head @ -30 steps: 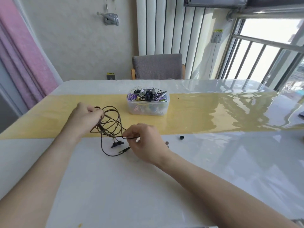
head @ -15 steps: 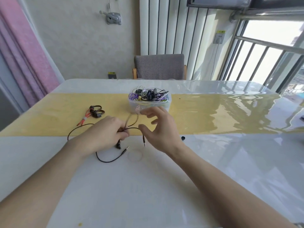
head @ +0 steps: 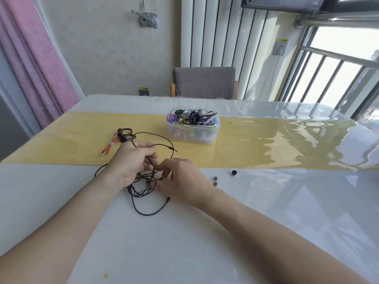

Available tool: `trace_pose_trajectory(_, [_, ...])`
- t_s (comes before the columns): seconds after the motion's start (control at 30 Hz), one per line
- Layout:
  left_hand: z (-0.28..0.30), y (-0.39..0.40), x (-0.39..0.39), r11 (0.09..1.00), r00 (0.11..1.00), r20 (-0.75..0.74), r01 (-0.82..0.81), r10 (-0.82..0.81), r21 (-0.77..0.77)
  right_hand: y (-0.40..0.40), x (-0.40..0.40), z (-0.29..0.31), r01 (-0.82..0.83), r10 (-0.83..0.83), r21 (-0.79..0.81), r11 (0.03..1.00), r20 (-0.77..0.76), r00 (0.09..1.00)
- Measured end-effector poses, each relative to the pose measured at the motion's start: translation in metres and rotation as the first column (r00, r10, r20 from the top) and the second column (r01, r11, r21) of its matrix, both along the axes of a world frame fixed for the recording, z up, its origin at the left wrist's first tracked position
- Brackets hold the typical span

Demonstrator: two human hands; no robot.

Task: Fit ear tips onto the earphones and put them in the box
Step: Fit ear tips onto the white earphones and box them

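A dark brown wired earphone cable [head: 143, 189] lies partly coiled on the white table, with a loop arching up toward the yellow runner. My left hand [head: 131, 162] grips the bundled cable, fingers curled round it. My right hand [head: 182, 179] pinches the cable close beside the left hand. A clear plastic box [head: 192, 134] full of tangled earphones stands on the yellow runner behind my hands. Two small grey ear tips [head: 215, 180] and a black ear tip [head: 234, 172] lie on the table to the right of my right hand.
An orange and black earphone set [head: 118, 140] lies on the yellow runner [head: 266, 144] to the left. A grey chair [head: 205, 82] stands at the table's far side. Window bars are at the right, a pink curtain at the left.
Both hands have gathered the cable into a tighter bundle. A loop of cable with the plug end now arches over the runner. My right hand dropped from the box to the cable.
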State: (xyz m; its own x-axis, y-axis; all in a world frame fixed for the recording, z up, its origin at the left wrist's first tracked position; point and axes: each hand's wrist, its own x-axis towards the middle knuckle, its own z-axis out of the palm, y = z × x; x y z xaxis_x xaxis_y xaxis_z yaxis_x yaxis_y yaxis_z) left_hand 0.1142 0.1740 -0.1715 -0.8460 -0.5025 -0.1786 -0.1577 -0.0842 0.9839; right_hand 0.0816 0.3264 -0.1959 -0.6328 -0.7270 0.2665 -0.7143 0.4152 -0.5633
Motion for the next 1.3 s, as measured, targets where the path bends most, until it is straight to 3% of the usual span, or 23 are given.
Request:
trace_pose_trajectory(0.07, [-0.004, -0.010, -0.002, 0.995, 0.996, 0.018, -0.085, 0.086, -0.056, 0.001, 0.004, 0.001, -0.013, 0.013, -0.009, 1.000, 0.012, 1.000])
trace_pose_trajectory(0.17, [-0.009, -0.022, -0.002, 0.917, 0.983, 0.051, -0.147, 0.179, -0.370, 0.001, 0.005, 0.000, -0.045, 0.049, -0.063, 0.997, 0.053, 0.997])
trace_pose_trajectory(0.2, [-0.010, -0.024, 0.000, 0.841, 0.976, 0.068, -0.140, 0.205, -0.522, 0.002, 0.004, 0.000, -0.044, 0.049, -0.080, 0.996, 0.062, 0.997])
trace_pose_trajectory(0.27, [-0.008, -0.023, 0.007, 0.597, 0.971, 0.022, -0.128, 0.239, -0.792, 0.004, 0.000, 0.001, -0.011, 0.025, -0.122, 0.992, 0.114, 0.993])
trace_pose_trajectory(0.33, [0.002, -0.015, 0.014, 0.391, 0.976, -0.192, -0.218, 0.106, -0.894, 0.008, -0.004, 0.005, 0.033, 0.005, -0.176, 0.984, 0.210, 0.978])
trace_pose_trajectory(0.37, [0.006, -0.011, 0.017, 0.362, 0.957, -0.290, -0.261, -0.025, -0.895, 0.010, -0.007, 0.006, 0.048, 0.003, -0.203, 0.978, 0.247, 0.969])
trace_pose_trajectory(0.4, [0.011, -0.007, 0.018, 0.380, 0.928, -0.332, -0.250, -0.168, -0.890, 0.012, -0.009, 0.009, 0.059, 0.004, -0.223, 0.973, 0.274, 0.962])
trace_pose_trajectory(0.47, [0.015, 0.006, 0.022, 0.429, 0.873, -0.272, -0.082, -0.405, -0.900, 0.017, -0.014, 0.015, 0.073, 0.025, -0.265, 0.962, 0.347, 0.938])
trace_pose_trajectory(0.57, [0.013, 0.023, 0.026, 0.496, 0.832, -0.125, 0.195, -0.541, -0.846, 0.028, -0.018, 0.024, 0.095, 0.099, -0.343, 0.935, 0.507, 0.856])
trace_pose_trajectory(0.73, [0.009, 0.024, 0.025, 0.539, 0.835, -0.100, 0.253, -0.541, -0.804, 0.039, -0.024, 0.033, 0.212, 0.154, -0.391, 0.896, 0.720, 0.677])
trace_pose_trajectory(0.87, [0.004, 0.029, 0.023, 0.650, 0.900, -0.176, 0.143, -0.400, -0.747, 0.042, -0.028, 0.034, 0.260, 0.196, -0.411, 0.874, 0.787, 0.585])
trace_pose_trajectory(1.1, [-0.002, 0.028, 0.016, 0.846, 0.893, -0.275, 0.185, -0.357, -0.500, 0.051, -0.033, 0.033, 0.235, 0.184, -0.429, 0.872, 0.733, 0.655])
trace_pose_trajectory(1.3, [-0.003, 0.028, 0.015, 0.809, 0.872, -0.207, 0.289, -0.443, -0.512, 0.049, -0.032, 0.028, 0.173, 0.109, -0.445, 0.879, 0.540, 0.834])
